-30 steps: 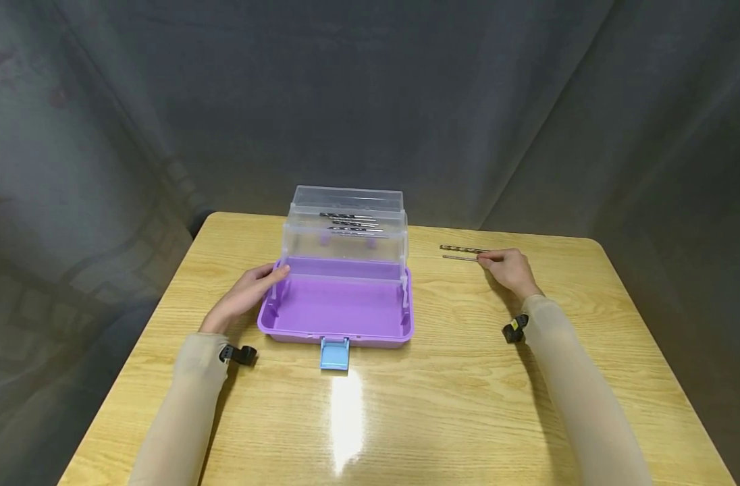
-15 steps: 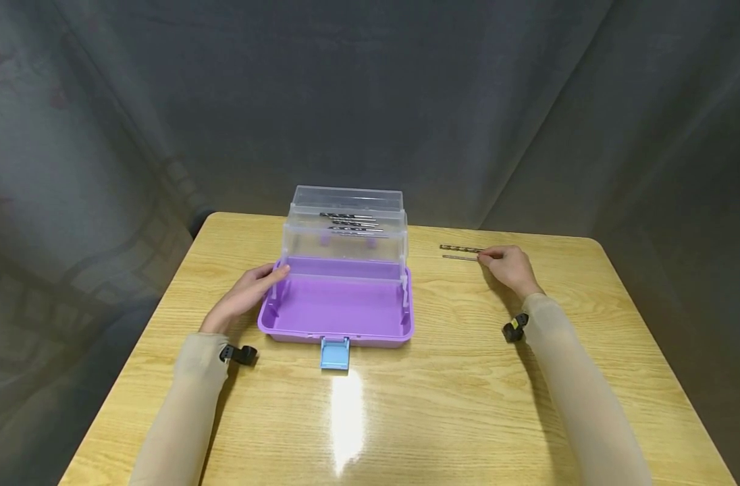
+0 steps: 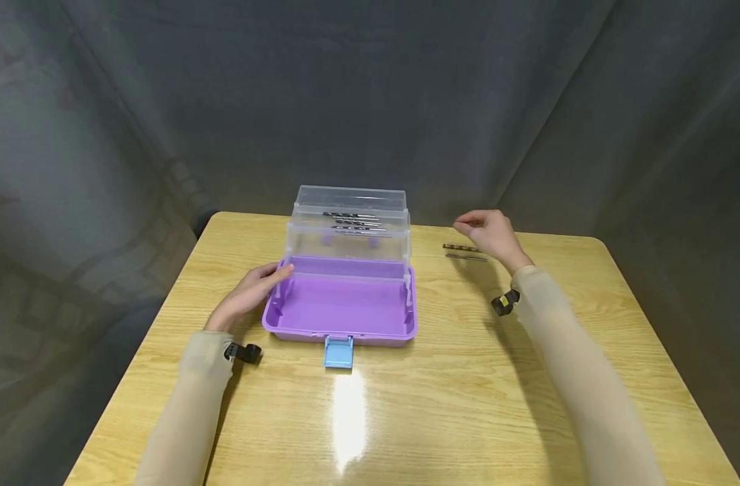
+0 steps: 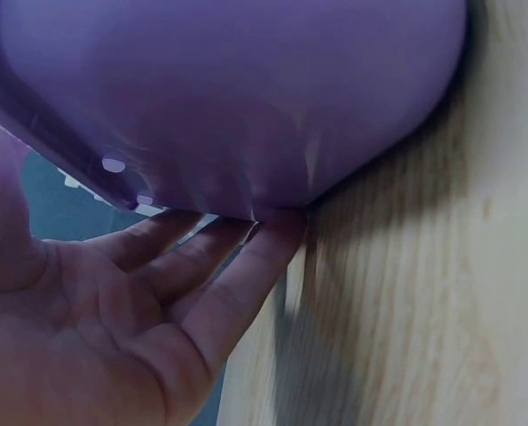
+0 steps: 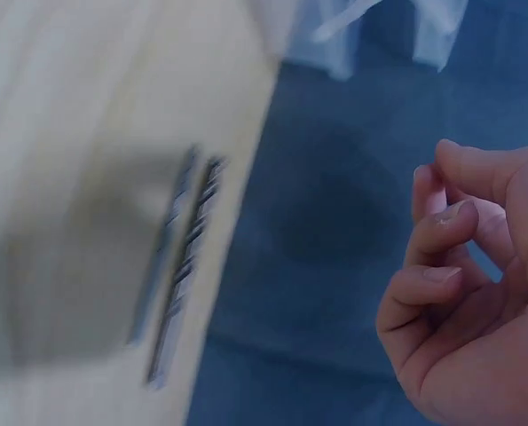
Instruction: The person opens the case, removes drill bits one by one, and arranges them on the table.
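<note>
Since a second ago the right hand (image 3: 490, 231) has lifted off the bench (image 3: 467, 378) and now hovers just above the two drill bits (image 3: 464, 252), which lie side by side at about two o'clock from the box (image 3: 341, 307). Its grip is half curled and holds nothing; the right wrist view shows fingers (image 5: 432, 284) bent toward the thumb with both bits (image 5: 177, 266) flat on the wood. To take one bit cleanly, I judge it best to come straight down, pinch only the nearer one by its shank and lift it level, so its neighbour does not roll. At nine o'clock the left hand (image 3: 248, 294) lies open, its straight fingers (image 4: 246, 266) touching the box's purple wall (image 4: 246, 98).
</note>
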